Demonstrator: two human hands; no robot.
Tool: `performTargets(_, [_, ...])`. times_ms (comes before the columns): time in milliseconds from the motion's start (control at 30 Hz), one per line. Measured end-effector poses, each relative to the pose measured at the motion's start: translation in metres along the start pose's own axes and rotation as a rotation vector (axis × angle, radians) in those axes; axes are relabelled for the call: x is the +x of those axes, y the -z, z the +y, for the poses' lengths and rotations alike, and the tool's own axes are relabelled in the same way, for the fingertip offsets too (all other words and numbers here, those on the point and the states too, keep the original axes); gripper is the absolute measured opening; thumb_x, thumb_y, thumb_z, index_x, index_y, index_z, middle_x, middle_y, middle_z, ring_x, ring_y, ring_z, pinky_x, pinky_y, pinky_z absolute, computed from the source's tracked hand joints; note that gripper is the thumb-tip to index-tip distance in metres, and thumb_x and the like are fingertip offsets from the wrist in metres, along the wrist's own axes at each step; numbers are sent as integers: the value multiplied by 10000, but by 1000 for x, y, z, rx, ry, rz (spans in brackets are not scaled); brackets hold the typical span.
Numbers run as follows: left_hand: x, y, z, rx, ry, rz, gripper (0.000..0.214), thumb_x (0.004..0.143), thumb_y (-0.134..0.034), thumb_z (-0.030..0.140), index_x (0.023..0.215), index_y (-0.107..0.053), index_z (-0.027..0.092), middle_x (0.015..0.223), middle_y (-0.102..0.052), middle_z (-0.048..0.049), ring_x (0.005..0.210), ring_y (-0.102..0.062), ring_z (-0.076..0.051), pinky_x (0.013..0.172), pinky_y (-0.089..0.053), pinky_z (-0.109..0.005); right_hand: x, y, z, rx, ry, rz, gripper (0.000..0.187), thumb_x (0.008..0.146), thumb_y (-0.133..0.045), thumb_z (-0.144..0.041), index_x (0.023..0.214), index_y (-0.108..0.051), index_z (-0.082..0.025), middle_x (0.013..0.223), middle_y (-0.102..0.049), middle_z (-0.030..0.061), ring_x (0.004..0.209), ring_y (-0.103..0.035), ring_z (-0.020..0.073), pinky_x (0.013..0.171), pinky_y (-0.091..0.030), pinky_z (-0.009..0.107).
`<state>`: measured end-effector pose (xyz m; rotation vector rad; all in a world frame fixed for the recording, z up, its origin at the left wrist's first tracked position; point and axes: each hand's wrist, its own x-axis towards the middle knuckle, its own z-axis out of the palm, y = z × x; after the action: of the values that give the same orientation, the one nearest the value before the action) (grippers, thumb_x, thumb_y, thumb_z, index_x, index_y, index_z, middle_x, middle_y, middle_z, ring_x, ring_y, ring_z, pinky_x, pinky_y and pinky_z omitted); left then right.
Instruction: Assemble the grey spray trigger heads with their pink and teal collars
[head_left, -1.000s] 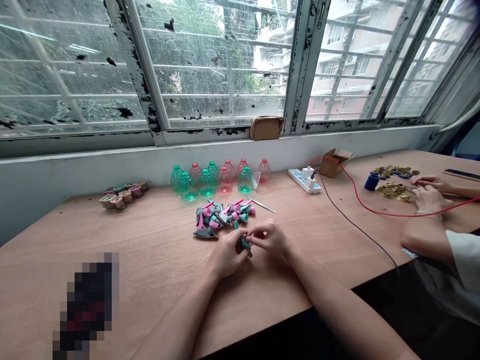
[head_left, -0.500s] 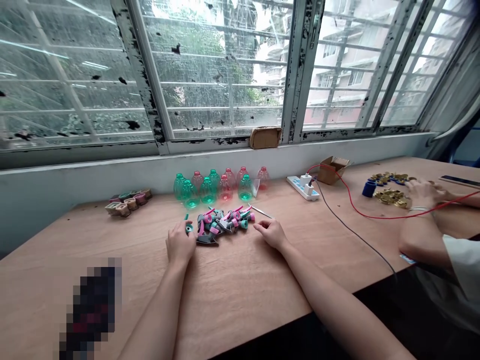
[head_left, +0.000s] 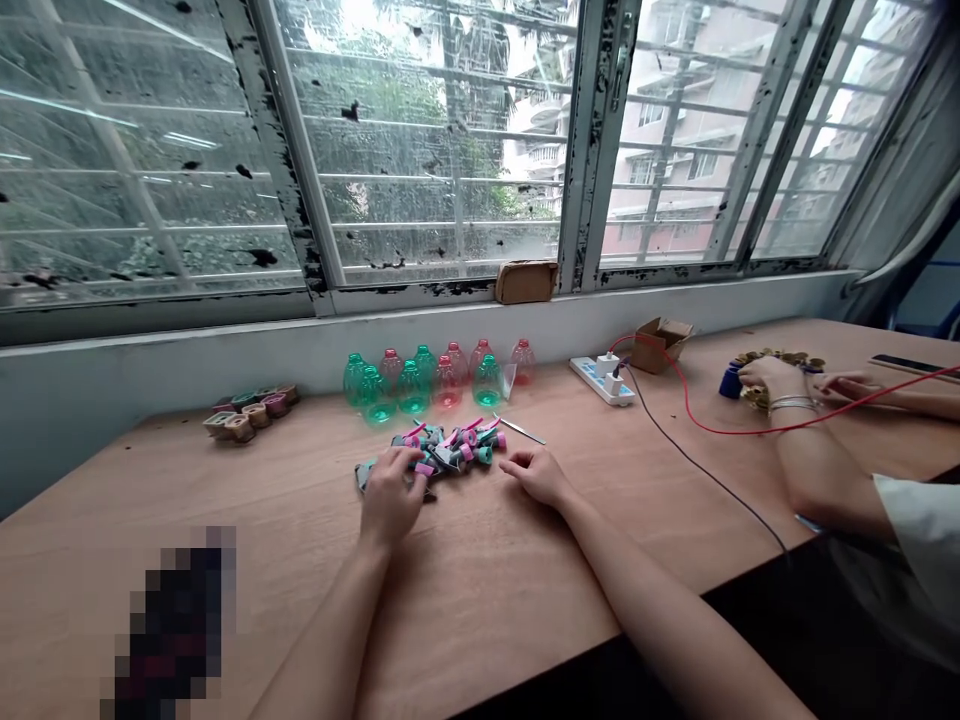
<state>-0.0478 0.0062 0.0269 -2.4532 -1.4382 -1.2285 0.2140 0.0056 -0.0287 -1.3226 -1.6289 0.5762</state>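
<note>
A heap of grey, pink and teal spray-bottle trigger heads [head_left: 450,455] lies on the table in front of me. My left hand [head_left: 390,503] reaches over the heap's near left side. Its thumb and fingers are apart around a pink-ended spray head [head_left: 424,469], and I see no firm grip. Just left of these fingers lies a grey and teal spray head [head_left: 362,475], partly hidden by the hand. My right hand [head_left: 537,477] rests right of the heap with fingers curled together; whether they hold anything is hidden.
Green bottles [head_left: 412,388] and red bottles [head_left: 448,384] stand behind the heap, near a thin metal tool [head_left: 523,431]. Small coloured blocks [head_left: 255,412] lie left. A power strip [head_left: 604,380], cables and a carton [head_left: 660,346] are right. A co-worker's hands [head_left: 776,380] handle gold-coloured parts.
My left hand has moved right from the grey and teal spray head at the heap's left edge onto the heap. My right hand is nearly still. The co-worker's hand has moved left.
</note>
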Motion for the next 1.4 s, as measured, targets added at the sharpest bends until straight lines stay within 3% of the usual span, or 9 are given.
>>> performTargets(167, [-15, -17, 34, -220, -286, -420, 203, 802, -494, 123, 916, -634, 215, 1032, -616, -55, 974, -572, -194, 860, -469, -293, 0, 0, 1, 4, 14, -2, 353, 774, -593, -453, 592, -611, -150, 519, -444, -39, 520, -397, 92, 500, -301, 211])
performTargets(300, [-23, -26, 45, -228, -361, -574, 165, 837, -520, 188, 926, -655, 222, 1105, -620, -53, 999, -576, -203, 863, -477, -301, -1, -1, 1, 15, 12, -8, 357, 779, -594, -447, 580, -607, -151, 513, -444, -39, 512, -392, 91, 492, -295, 215])
performTargets(433, [-23, -26, 43, -256, -335, -601, 191, 871, -502, 233, 961, -670, 219, 1172, -617, -52, 1028, -584, -200, 874, -482, -284, -1, -1, 1, 3, 15, -10, 352, 783, -596, -434, 578, -614, -149, 507, -439, -37, 508, -388, 90, 484, -282, 217])
performTargets(1400, [-21, -25, 42, -328, -280, -628, 173, 845, -522, 240, 922, -675, 218, 1090, -648, -42, 988, -596, -190, 889, -465, -275, -2, 2, 0, -18, -9, -35, 333, 768, -605, -433, 608, -654, -145, 516, -503, -26, 511, -433, 96, 495, -327, 211])
